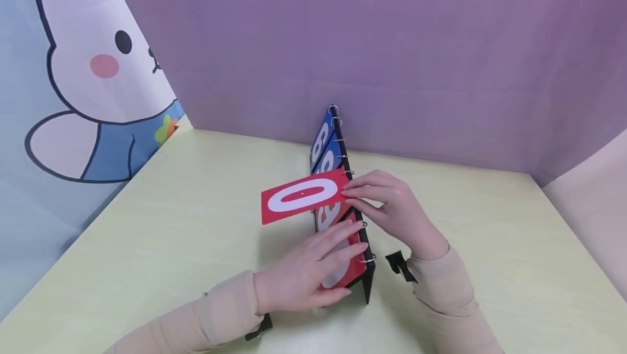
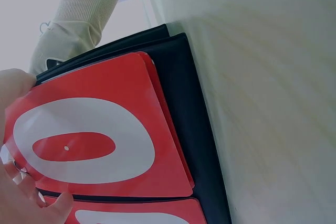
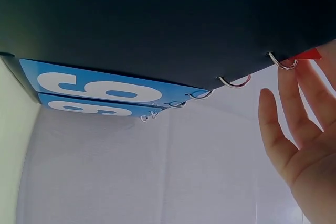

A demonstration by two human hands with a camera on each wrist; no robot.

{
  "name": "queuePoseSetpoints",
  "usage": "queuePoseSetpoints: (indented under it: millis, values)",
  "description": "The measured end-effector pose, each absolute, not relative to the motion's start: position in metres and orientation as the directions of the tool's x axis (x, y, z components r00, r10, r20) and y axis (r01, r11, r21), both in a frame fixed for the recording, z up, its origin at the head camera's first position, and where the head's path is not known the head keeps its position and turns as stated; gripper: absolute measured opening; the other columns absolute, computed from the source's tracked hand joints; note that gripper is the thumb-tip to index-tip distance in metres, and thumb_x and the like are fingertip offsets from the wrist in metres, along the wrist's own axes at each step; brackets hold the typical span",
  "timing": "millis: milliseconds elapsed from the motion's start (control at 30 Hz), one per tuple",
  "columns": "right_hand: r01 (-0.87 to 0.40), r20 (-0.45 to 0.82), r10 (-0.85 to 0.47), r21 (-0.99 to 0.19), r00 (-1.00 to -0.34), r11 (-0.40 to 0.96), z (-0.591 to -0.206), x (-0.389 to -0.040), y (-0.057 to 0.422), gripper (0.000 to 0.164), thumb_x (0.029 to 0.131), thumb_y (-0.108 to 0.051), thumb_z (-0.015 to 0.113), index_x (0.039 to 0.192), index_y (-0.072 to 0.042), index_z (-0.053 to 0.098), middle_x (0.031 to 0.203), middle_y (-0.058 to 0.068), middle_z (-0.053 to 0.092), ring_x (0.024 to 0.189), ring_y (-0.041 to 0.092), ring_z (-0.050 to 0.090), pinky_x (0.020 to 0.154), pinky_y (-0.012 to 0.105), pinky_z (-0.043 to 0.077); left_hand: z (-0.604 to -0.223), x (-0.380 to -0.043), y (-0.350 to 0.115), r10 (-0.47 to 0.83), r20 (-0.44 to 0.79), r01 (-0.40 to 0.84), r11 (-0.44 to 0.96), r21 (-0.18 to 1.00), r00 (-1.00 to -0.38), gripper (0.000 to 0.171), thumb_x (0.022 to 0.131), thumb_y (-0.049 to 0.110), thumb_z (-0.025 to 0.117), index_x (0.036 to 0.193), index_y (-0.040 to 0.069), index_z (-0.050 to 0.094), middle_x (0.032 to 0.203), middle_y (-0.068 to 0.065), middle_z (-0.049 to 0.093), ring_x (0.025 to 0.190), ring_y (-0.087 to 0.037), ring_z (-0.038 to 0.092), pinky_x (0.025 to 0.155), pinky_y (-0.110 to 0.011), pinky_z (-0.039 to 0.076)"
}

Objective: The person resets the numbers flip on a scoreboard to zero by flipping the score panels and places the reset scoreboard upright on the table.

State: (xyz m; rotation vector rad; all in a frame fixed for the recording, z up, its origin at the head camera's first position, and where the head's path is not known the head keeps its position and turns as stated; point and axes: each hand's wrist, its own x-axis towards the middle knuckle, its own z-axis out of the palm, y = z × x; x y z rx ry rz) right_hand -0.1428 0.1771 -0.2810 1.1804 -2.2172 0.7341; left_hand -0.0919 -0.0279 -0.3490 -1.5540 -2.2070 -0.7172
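Note:
A tabletop flip scoreboard stands on edge, its black stand (image 3: 157, 19) leaning like a tent with metal rings (image 3: 231, 81) along the top. One red number card (image 1: 302, 195), marked with a white 0, is lifted away from the board. My right hand (image 1: 392, 201) pinches this card by its ringed edge. On the near red card (image 2: 105, 77), also showing 0, my left hand (image 1: 308, 269) rests with fingers extended toward the top edge. Another red card (image 1: 329, 215) lies partly hidden beneath the lifted one. Blue number cards (image 3: 100, 83) hang at the far end.
The scoreboard stands on a pale yellow-green tabletop (image 1: 514, 245). A purple cloth backdrop (image 1: 392, 60) rises behind it. To the left hangs a cloth with a cartoon animal (image 1: 83, 87). Dark straps (image 1: 400, 266) show at both sleeves.

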Motion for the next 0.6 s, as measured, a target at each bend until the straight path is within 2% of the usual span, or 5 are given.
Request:
queuePoseSetpoints:
  millis: [167, 400, 600]
  values:
    - [-0.856, 0.619, -0.606, -0.242, -0.499, 0.457, -0.2804, -0.144, 0.1782, 0.025, 0.071, 0.002, 0.078, 0.095, -0.003, 0.074, 0.095, 0.007, 0.071, 0.093, 0.02, 0.061, 0.078, 0.034, 0.054, -0.3485, -0.0924, -0.0274, 0.759, 0.558, 0.942, 0.265, 0.207, -0.336, 0.08, 0.08, 0.031, 0.075, 0.143, 0.011, 0.029, 0.153, -0.012, 0.023, 0.142, -0.027, 0.025, 0.11, -0.041, 0.036]
    - [-0.866, 0.599, -0.63, -0.278, -0.495, 0.415, -0.2835, -0.1469, 0.1797, 0.021, 0.077, 0.006, 0.071, 0.095, -0.005, 0.072, 0.095, 0.005, 0.07, 0.097, 0.02, 0.055, 0.086, 0.029, 0.047, -0.3493, -0.0953, -0.0257, 0.732, 0.629, 0.964, 0.222, 0.143, -0.262, 0.076, 0.081, 0.027, 0.074, 0.14, 0.006, 0.031, 0.15, -0.017, 0.028, 0.139, -0.031, 0.032, 0.112, -0.043, 0.032]
    - [-0.838, 0.568, -0.616, -0.368, -0.546, 0.403, -0.2855, -0.1484, 0.182, 0.019, 0.081, 0.006, 0.067, 0.096, -0.006, 0.071, 0.097, 0.004, 0.069, 0.099, 0.018, 0.053, 0.088, 0.028, 0.046, -0.3501, -0.0964, -0.0248, 0.729, 0.635, 0.966, 0.212, 0.145, -0.255, 0.079, 0.08, 0.026, 0.075, 0.141, 0.006, 0.03, 0.149, -0.018, 0.028, 0.139, -0.031, 0.031, 0.112, -0.042, 0.032]
